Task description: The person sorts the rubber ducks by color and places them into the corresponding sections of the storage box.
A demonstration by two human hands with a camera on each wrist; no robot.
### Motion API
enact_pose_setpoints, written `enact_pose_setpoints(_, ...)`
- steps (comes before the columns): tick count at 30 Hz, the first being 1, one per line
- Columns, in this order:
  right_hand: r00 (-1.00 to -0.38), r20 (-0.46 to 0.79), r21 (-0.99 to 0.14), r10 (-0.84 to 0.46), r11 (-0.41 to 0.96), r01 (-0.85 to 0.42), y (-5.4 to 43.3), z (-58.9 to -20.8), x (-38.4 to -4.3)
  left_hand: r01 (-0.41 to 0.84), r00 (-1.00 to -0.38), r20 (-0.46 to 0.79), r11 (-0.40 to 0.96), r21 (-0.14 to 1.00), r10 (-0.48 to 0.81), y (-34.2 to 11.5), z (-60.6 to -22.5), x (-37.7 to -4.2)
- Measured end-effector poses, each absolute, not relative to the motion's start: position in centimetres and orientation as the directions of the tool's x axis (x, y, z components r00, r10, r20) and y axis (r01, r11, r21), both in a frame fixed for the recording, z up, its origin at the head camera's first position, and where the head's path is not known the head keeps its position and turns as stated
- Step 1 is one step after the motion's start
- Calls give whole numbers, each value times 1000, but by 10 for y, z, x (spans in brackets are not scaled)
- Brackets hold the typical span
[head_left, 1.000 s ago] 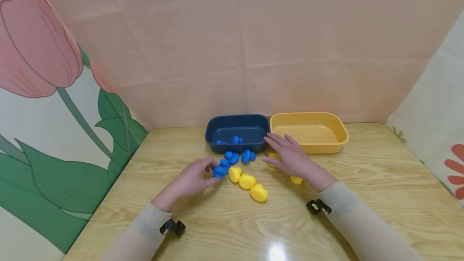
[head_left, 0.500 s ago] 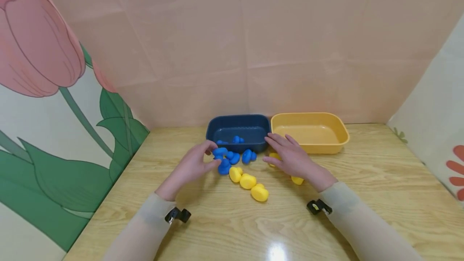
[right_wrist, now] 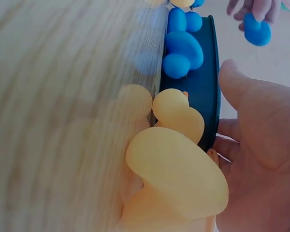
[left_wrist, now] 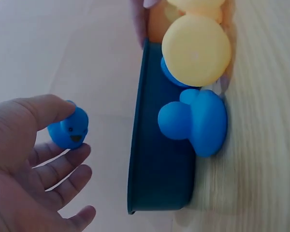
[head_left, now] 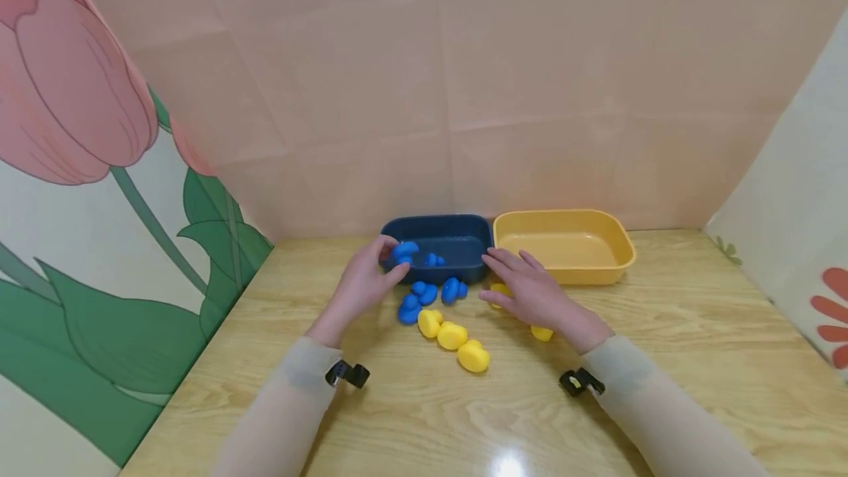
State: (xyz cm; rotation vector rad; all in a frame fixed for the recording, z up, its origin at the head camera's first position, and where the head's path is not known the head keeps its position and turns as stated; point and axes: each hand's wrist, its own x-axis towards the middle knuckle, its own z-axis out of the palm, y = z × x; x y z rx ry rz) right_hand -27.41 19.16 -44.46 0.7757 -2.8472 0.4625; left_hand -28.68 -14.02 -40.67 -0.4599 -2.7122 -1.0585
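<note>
My left hand pinches a blue toy duck between thumb and fingers, above the left end of the dark blue bin. Its printed face shows in the left wrist view. At least one more blue duck lies inside that bin. On the table in front are a few blue ducks and a slanting row of yellow ducks. My right hand is held with extended fingers by the place where the two bins meet, holding nothing. It partly covers yellow ducks below it.
A yellow bin stands directly right of the dark blue one, both against the pink backdrop. The wooden table stretches toward the front and both sides. Printed panels with flowers flank it.
My left hand has picked up a blue duck from the group on the table, then carried it up and forward over the dark blue bin. The right hand stays put.
</note>
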Motion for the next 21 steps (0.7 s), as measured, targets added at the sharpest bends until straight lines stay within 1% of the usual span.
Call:
enact_pose_setpoints(5,-856,220,-255,-468,820,-513,193,-447,-275,352,-930,324,671,653,173,-132,-407,-300)
enact_pose_setpoints(12,-851,229,-240,-473,819,-520,194,-451,-274,328,-933,343,663,673,113,-120,-410,-312)
enact_pose_setpoints(21,-852,230,-240,-470,821,-518,193,-448,-274,281,-944,323,664,693,63,-111,-417,-320)
